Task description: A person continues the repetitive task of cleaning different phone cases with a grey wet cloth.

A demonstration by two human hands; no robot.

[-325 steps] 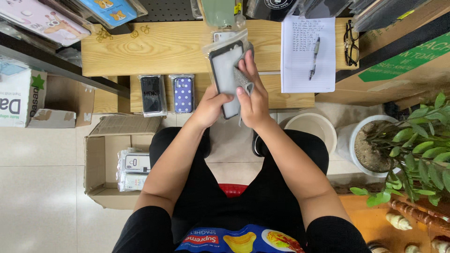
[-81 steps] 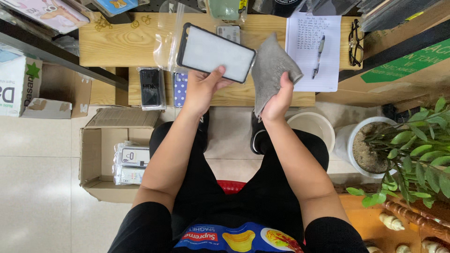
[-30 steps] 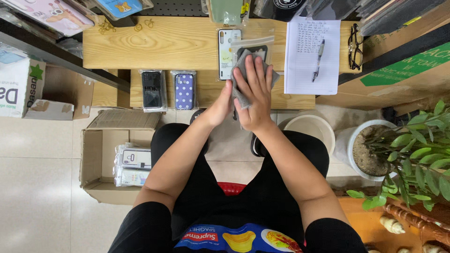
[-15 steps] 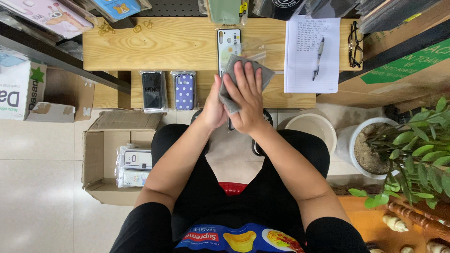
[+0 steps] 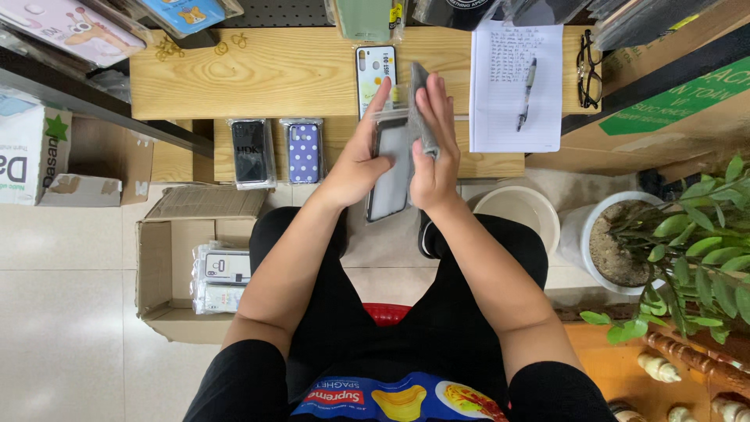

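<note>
My left hand (image 5: 361,159) holds a dark phone case in a clear plastic sleeve (image 5: 389,176) upright in front of me, fingers along its left edge. My right hand (image 5: 432,148) presses a folded grey cloth (image 5: 419,109) against the case's right side. Both hands are over the front edge of the wooden desk (image 5: 273,74). A white phone-shaped item (image 5: 375,70) lies flat on the desk just behind my hands.
Two packaged cases, one black (image 5: 250,151) and one purple with dots (image 5: 303,151), lie on the lower shelf. A paper sheet with a pen (image 5: 516,86) and glasses (image 5: 587,69) sit right. An open cardboard box (image 5: 168,258) with cases stands left; a white bucket (image 5: 519,215) and potted plant (image 5: 672,242) right.
My hands have shifted from lying over the case with the cloth on top to holding it more upright, the cloth now turned edge-on along its right side.
</note>
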